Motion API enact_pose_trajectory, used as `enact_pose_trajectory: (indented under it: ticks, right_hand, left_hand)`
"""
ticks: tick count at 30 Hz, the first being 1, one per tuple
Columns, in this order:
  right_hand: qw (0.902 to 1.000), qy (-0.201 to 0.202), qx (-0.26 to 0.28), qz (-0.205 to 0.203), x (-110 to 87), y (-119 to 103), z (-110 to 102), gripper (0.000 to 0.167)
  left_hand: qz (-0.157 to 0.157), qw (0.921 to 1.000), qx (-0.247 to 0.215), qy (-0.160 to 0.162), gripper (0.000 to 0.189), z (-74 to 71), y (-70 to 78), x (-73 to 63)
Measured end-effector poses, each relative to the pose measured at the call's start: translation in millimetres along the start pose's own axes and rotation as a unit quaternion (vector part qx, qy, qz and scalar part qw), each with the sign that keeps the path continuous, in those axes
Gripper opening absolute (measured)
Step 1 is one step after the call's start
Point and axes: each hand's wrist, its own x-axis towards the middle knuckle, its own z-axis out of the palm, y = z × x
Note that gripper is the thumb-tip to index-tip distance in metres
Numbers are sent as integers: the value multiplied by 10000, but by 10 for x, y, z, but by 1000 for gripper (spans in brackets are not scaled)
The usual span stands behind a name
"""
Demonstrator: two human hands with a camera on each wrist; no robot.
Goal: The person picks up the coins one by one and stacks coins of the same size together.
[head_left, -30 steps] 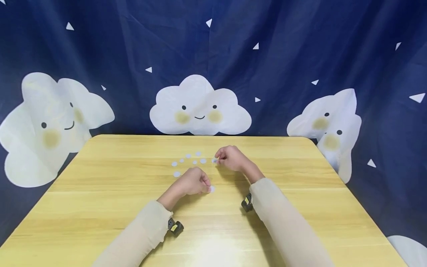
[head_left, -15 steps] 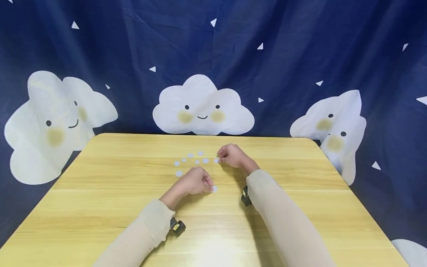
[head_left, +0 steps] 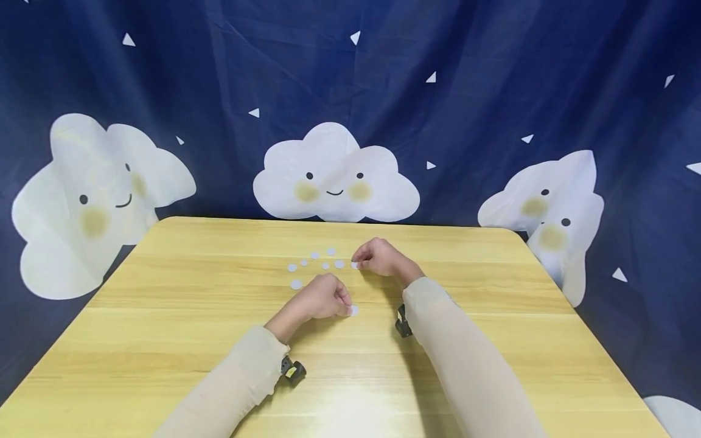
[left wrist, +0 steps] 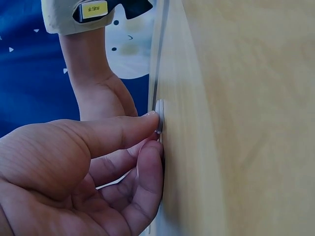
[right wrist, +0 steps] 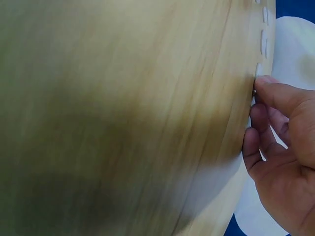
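Observation:
In the head view, my left hand [head_left: 323,297] is low over the table with thumb and fingertips pinching the edge of a flat white disc [head_left: 355,311]. The left wrist view shows that disc [left wrist: 160,116] edge-on, its side looking layered, with the thumb tip against it and the other fingers curled below. Farther back, my right hand [head_left: 380,257] pinches another white disc [head_left: 354,265] at the right end of a loose group. From the right wrist, the thumb and fingertips meet at this disc [right wrist: 258,70], close against the wood, partly covering it.
Several white discs of differing sizes lie left of the right hand, among them a larger disc [head_left: 296,285] near the left hand and a disc [head_left: 331,251] at the back. They rest on a wooden table [head_left: 164,340]. Behind hangs a blue cloud-print curtain [head_left: 219,79].
The head view has shifted slightly, so the scene sits a little farther right. My right fingertips have made small movements at their disc; the left hand stays at its own.

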Motion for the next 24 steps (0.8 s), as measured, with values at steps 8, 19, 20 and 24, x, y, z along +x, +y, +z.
enact_pose_trajectory:
  ticks: [8, 19, 20, 24]
  right_hand:
    - [9985, -518, -5, -170, -15, -37, -27, 6]
    - [9989, -136, 304, -323, -57, -3, -27, 8]
    - [9988, -97, 339, -353, -63, -3, -27, 7]
    - [9974, 68, 510, -500, -96, -4, -35, 9]
  left_hand:
    - [16, 10000, -1, -18, 9, -7, 5, -3]
    - [-7, 10000, 5, -7, 9, -4, 32, -14]
    - [-15, 10000, 3, -13, 9, -5, 33, -14]
    - [-55, 10000, 40, -12, 9, -3, 33, -14]
